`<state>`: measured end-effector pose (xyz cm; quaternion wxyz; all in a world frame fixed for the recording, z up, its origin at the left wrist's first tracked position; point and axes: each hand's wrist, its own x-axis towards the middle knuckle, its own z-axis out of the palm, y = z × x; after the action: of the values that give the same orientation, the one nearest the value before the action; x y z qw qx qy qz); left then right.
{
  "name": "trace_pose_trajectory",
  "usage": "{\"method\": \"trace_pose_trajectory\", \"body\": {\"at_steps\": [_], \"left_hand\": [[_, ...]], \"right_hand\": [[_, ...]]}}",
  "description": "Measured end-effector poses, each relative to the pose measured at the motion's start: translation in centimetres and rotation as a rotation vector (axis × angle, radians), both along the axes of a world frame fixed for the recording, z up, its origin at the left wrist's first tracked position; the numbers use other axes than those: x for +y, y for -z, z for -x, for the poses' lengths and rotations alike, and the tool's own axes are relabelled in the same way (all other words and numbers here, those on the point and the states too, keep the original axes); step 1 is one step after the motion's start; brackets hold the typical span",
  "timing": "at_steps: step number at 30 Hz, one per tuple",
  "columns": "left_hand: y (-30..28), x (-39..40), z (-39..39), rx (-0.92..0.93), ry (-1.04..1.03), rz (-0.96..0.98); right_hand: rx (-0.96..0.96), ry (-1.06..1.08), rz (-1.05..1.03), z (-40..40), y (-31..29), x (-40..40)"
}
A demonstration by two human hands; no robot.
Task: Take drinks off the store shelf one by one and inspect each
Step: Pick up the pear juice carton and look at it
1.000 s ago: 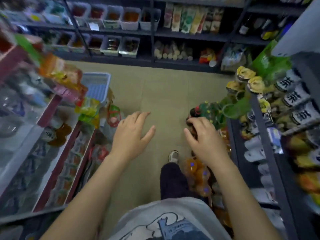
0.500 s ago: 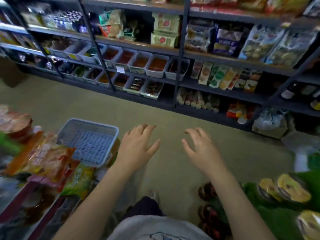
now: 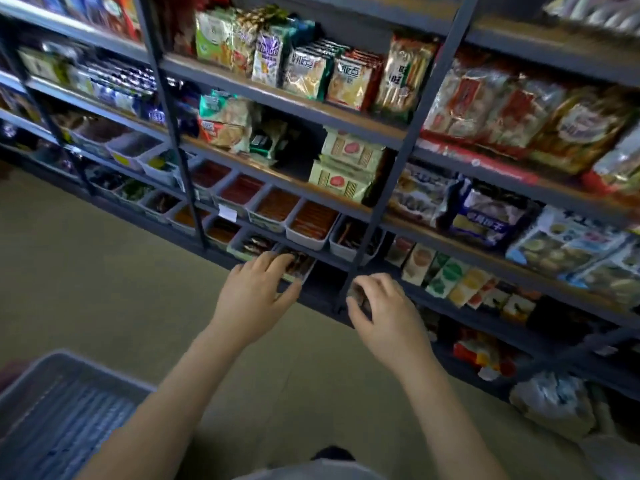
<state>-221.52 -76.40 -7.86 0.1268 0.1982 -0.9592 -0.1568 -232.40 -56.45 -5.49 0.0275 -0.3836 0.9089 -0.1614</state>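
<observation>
**Empty hands, no drink in reach**

The left hand hangs in mid-air with its fingers loosely spread and the thumb out to the side; its grip holds nothing. The right hand floats beside it, fingers curled a little but apart, and its grip is bare as well. In the picture the fingertips overlap the small white trays on a low tier, yet whether they touch anything cannot be told; they look to be in front of the rack, not on it.

Beyond the hands stands a dark metal shelf stocked with snack packets, boxed biscuits and trays of what seem to be dried sticks. No bottle, can or carton that reads clearly as a drink shows on this rack. A grey basket sits at the lower left, on the buff floor.

By my reading the step in hand is the gap between items: nothing is being inspected, and the next drink is yet to be chosen. The next move calls for finding the drinks first, probably by turning to another rack, then closing one hand round a single container and lifting it clear of its neighbours.
</observation>
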Motion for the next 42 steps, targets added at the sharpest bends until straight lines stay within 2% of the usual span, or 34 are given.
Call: {"method": "trace_pose_trajectory", "body": {"at_steps": [5,9,14,19,24,28,31,36,40,42], "left_hand": [[-2.6,-7.7,10.5,0.030,0.062,0.073],[-7.0,-16.2,20.5,0.119,0.061,0.198],[-15.3,-25.4,31.4,0.316,0.043,0.326],[-22.6,-31.7,40.5,0.539,0.061,0.444],[-26.6,-36.2,49.3,0.611,0.126,0.498],[-26.8,-38.4,54.2,0.654,0.220,0.490],[-26.5,-39.3,56.0,0.799,0.247,0.412],[-25.9,-39.4,56.4,0.914,0.288,0.321],[-26.1,-39.6,56.5,0.878,0.300,0.288],[-26.0,-39.5,56.5,0.887,0.298,0.291]], "right_hand": [[0.026,-0.004,0.034,10.3,-0.9,-7.1],[0.107,-0.024,0.158,20.8,-3.9,-15.2],[0.186,-0.049,0.320,32.4,-11.0,-23.8],[0.373,-0.053,0.527,39.4,-19.5,-30.3],[0.443,0.020,0.583,45.6,-25.4,-35.1],[0.350,0.173,0.623,49.4,-27.6,-37.7],[0.315,0.263,0.776,51.1,-28.6,-39.7],[0.056,0.385,0.980,53.0,-30.6,-41.4],[-0.138,0.313,1.131,54.1,-31.3,-41.8],[-0.173,0.262,1.174,54.2,-31.4,-41.7]]}}
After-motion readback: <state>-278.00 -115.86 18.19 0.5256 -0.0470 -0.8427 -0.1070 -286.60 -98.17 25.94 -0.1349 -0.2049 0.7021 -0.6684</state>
